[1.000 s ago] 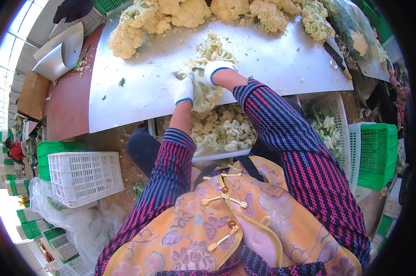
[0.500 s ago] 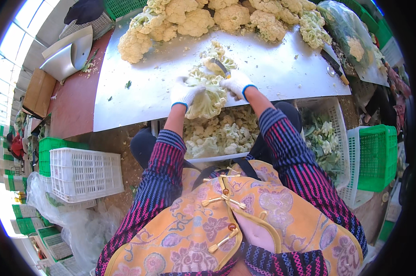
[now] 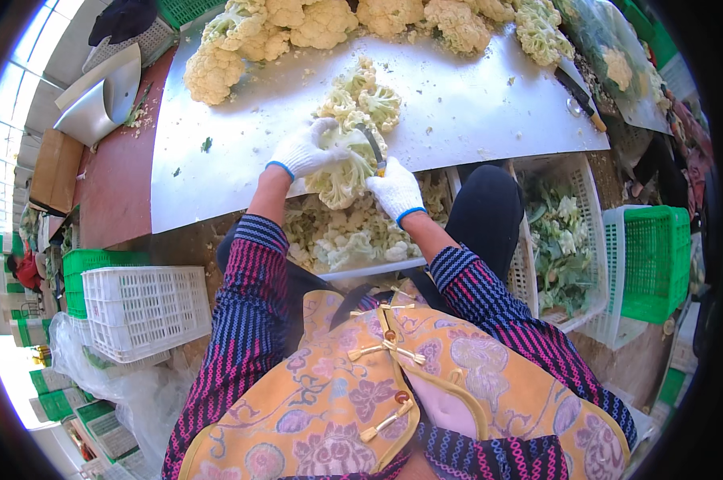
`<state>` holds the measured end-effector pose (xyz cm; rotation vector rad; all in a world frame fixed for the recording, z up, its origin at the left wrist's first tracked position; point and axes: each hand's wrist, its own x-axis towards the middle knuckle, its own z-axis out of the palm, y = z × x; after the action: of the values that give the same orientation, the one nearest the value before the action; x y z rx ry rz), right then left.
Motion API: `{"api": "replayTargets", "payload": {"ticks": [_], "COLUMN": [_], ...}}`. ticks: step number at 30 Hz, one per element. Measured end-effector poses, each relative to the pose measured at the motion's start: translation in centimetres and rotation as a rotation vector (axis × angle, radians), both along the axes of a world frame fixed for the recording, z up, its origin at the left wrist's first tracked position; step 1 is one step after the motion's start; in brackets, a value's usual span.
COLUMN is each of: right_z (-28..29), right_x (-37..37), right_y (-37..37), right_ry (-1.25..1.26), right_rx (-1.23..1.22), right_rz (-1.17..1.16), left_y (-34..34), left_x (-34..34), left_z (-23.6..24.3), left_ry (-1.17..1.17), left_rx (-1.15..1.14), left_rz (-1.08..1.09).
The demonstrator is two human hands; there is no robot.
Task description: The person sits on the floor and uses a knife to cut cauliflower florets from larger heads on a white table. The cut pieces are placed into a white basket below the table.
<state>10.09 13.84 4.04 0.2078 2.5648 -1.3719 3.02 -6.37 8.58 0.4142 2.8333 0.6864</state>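
Observation:
My left hand [image 3: 304, 152], in a white knitted glove with a blue cuff, grips a partly cut cauliflower [image 3: 339, 182] at the table's near edge. In my right hand [image 3: 398, 192], gloved the same way, is a small knife [image 3: 371, 142] with a curved dark blade. Its blade points away from me and lies against the cauliflower's right side. Just beyond, cut cauliflower florets [image 3: 379, 106] lie on the table. Below my hands, a tub [image 3: 377, 270] between my knees holds many loose florets [image 3: 349, 234].
Whole cauliflowers [image 3: 325, 24] are heaped along the far side of the white tabletop [image 3: 473, 100]. A larger knife [image 3: 579, 98] lies at its right edge. A crate of leaves [image 3: 565, 254] stands by my right knee, a green crate [image 3: 656, 256] beyond. White crates [image 3: 145, 308] stand at left.
My right hand has come down toward me with the knife, past the table's near edge. My left hand has shifted slightly left with the cauliflower. The whole view has shifted a little.

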Motion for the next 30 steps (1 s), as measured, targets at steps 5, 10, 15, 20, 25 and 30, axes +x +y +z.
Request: {"api": "replayTargets", "payload": {"ticks": [5,10,15,20,25,30], "right_z": [0.0,0.7,2.5,4.4,2.6,3.6], "right_x": [-2.0,-6.4,-7.4,-10.7,-6.8,-4.4], "right_y": [0.3,0.5,0.6,-0.6,-0.8,1.4], "right_ry": [-0.026,-0.032,-0.147,-0.309,-0.463,-0.72], "right_rx": [0.228,0.312,0.31,0.412,0.121,-0.544], "right_rz": [0.089,0.334,0.469,0.619,0.371,0.109], "left_y": [0.3,1.3,2.4,3.5,4.7,4.4], "left_x": [0.2,-0.2,2.0,1.2,2.3,3.5], "left_z": [-1.0,-2.9,-4.0,-4.3,-3.4,-3.2], "left_ry": [0.034,-0.057,0.259,0.146,0.157,0.181], "left_rx": [0.035,0.218,0.138,0.169,0.099,0.16], "left_rz": [0.036,0.263,0.358,0.629,0.716,0.795]}}
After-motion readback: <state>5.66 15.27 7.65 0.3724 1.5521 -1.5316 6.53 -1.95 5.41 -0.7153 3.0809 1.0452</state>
